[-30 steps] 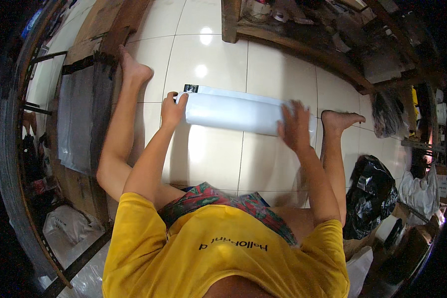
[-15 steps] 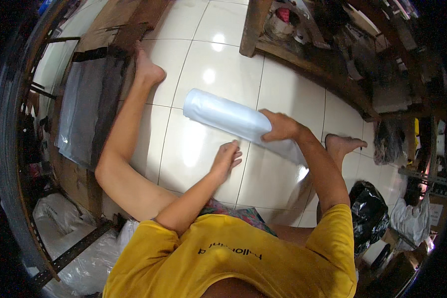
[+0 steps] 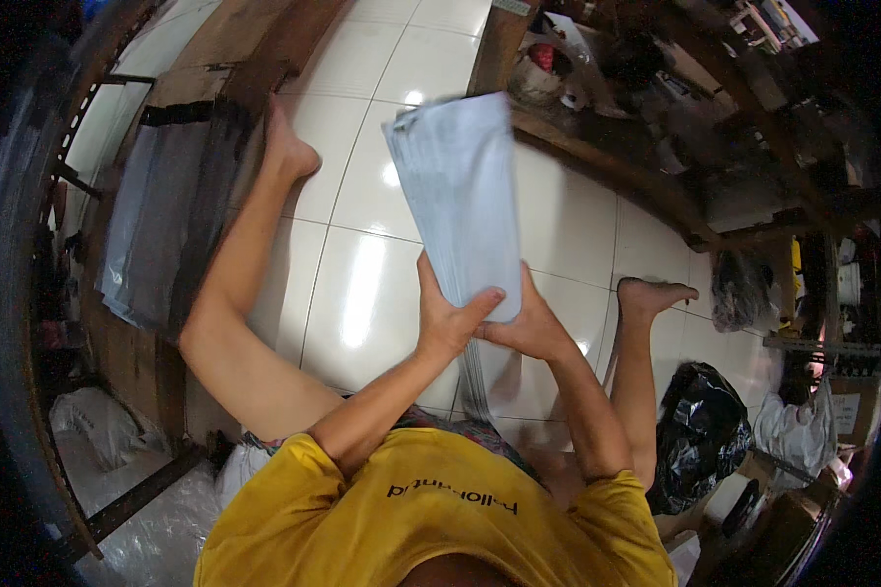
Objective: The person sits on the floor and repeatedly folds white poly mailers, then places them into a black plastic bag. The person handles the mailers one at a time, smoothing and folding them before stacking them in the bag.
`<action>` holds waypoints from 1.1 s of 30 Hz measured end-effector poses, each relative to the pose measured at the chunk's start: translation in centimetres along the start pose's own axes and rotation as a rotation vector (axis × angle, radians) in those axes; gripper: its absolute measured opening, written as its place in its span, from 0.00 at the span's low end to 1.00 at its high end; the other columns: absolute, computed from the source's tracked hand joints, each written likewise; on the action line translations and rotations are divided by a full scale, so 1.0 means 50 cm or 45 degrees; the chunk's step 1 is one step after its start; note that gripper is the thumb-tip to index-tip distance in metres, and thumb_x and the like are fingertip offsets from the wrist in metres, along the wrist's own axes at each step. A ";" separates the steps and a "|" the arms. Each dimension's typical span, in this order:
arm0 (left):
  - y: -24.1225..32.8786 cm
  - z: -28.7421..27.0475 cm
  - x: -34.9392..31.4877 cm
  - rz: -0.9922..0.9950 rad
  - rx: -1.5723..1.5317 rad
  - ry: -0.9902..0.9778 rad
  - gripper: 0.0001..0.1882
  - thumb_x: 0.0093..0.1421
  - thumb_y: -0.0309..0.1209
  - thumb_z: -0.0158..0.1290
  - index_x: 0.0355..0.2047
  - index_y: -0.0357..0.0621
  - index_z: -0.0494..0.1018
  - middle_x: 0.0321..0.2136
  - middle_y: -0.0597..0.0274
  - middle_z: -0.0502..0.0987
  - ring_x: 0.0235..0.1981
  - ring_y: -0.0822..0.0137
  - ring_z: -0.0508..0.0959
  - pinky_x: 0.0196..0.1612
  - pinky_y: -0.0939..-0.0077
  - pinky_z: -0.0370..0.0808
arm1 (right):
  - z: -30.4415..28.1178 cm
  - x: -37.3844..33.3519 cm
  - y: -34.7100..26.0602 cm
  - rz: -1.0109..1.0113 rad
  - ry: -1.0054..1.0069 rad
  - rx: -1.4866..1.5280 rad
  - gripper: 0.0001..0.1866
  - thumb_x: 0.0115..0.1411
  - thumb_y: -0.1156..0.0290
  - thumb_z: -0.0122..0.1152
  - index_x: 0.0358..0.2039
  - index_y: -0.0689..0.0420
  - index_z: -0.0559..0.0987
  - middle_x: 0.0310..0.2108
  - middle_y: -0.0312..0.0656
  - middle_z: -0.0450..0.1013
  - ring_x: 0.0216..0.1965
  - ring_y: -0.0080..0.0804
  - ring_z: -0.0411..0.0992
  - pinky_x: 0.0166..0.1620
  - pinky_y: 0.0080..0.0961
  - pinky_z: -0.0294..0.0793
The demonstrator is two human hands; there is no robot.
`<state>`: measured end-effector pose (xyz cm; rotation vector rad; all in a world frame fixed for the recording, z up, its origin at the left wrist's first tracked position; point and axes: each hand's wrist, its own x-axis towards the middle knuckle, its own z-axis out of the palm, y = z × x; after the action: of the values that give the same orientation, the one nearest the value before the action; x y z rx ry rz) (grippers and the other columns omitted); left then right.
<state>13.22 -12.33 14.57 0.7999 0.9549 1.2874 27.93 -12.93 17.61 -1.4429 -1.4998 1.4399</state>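
Observation:
A thick folded bundle of pale blue-grey plastic sheets, which look like plastic bags, is held up in front of me over the floor. Its layered edges fan out along the left side, and its far end is blurred by motion. My left hand grips the near end from the left, thumb across the top. From the right, my right hand closes round the same end, its fingers partly hidden under the bundle. Loose layered ends hang below my hands toward my lap.
White glossy tiles cover the floor between my spread legs. On the left, grey plastic sheets lie over brown cardboard. A cluttered wooden shelf stands at the far right. Beside my right leg sits a black plastic bag.
The smooth roll lay slanted under my right hand, my left hand apart from it. Now it is raised, turned to point away from me, layers showing, and both hands hold its near end.

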 end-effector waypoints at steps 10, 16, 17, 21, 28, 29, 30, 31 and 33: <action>0.090 -0.027 0.060 0.453 0.662 -0.521 0.76 0.28 0.44 0.82 0.69 0.33 0.42 0.60 0.43 0.63 0.60 0.48 0.68 0.63 0.58 0.65 | -0.054 -0.019 -0.060 -0.029 -0.133 0.311 0.43 0.52 0.58 0.76 0.66 0.55 0.67 0.68 0.48 0.61 0.68 0.43 0.59 0.72 0.40 0.53; -0.091 -0.134 0.101 0.651 1.041 -0.729 0.74 0.31 0.41 0.80 0.70 0.34 0.41 0.61 0.39 0.63 0.62 0.46 0.67 0.65 0.57 0.64 | -0.059 -0.055 -0.032 -0.236 -0.072 -0.236 0.42 0.50 0.52 0.78 0.62 0.56 0.72 0.65 0.47 0.67 0.69 0.45 0.58 0.72 0.42 0.50; -0.127 -0.155 0.107 0.590 1.088 -0.743 0.75 0.30 0.41 0.80 0.70 0.34 0.41 0.62 0.39 0.63 0.62 0.45 0.67 0.65 0.57 0.64 | -0.058 -0.055 -0.061 -0.129 -0.155 -0.378 0.42 0.51 0.49 0.77 0.62 0.55 0.72 0.65 0.45 0.66 0.69 0.45 0.58 0.72 0.43 0.50; -0.079 -0.112 0.110 0.283 0.821 -0.706 0.67 0.31 0.40 0.80 0.67 0.35 0.50 0.59 0.43 0.68 0.60 0.48 0.70 0.64 0.60 0.67 | -0.050 -0.044 -0.052 -0.093 -0.098 -0.353 0.42 0.52 0.46 0.72 0.63 0.55 0.71 0.65 0.46 0.66 0.68 0.45 0.58 0.72 0.43 0.50; -0.164 -0.121 0.125 -0.071 0.652 -0.581 0.46 0.37 0.39 0.77 0.55 0.38 0.68 0.50 0.47 0.77 0.52 0.51 0.78 0.55 0.62 0.74 | -0.031 -0.006 -0.028 -0.077 0.041 -0.215 0.43 0.54 0.41 0.65 0.64 0.56 0.69 0.65 0.48 0.65 0.68 0.46 0.60 0.71 0.44 0.52; -0.175 -0.118 0.127 -0.079 0.628 -0.571 0.43 0.38 0.39 0.77 0.53 0.38 0.69 0.49 0.48 0.78 0.51 0.51 0.78 0.54 0.62 0.75 | -0.031 -0.012 -0.031 -0.077 0.067 -0.215 0.43 0.54 0.41 0.64 0.64 0.56 0.69 0.65 0.48 0.65 0.67 0.46 0.60 0.71 0.44 0.52; -0.182 -0.117 0.130 -0.079 0.609 -0.555 0.41 0.39 0.38 0.76 0.52 0.39 0.71 0.47 0.48 0.78 0.50 0.51 0.79 0.53 0.62 0.75 | -0.032 -0.014 -0.034 -0.083 0.093 -0.201 0.44 0.55 0.40 0.63 0.64 0.56 0.69 0.65 0.49 0.65 0.67 0.46 0.60 0.71 0.44 0.52; -0.150 -0.103 0.119 0.009 0.681 -0.561 0.39 0.40 0.38 0.76 0.51 0.39 0.71 0.46 0.49 0.79 0.50 0.51 0.79 0.52 0.62 0.75 | -0.034 -0.022 -0.035 -0.074 0.134 -0.181 0.44 0.55 0.39 0.62 0.64 0.57 0.68 0.65 0.49 0.65 0.67 0.46 0.60 0.71 0.44 0.52; -0.112 -0.085 0.107 0.379 0.904 -0.532 0.35 0.42 0.37 0.75 0.49 0.39 0.73 0.44 0.51 0.78 0.47 0.51 0.79 0.50 0.62 0.76 | -0.040 -0.025 -0.054 -0.094 0.204 -0.167 0.44 0.55 0.38 0.60 0.64 0.57 0.68 0.65 0.50 0.65 0.67 0.46 0.60 0.71 0.44 0.53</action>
<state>11.79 -7.89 7.08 1.7409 0.9724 0.9511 29.29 -13.08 20.93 -1.5252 -1.5530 1.1722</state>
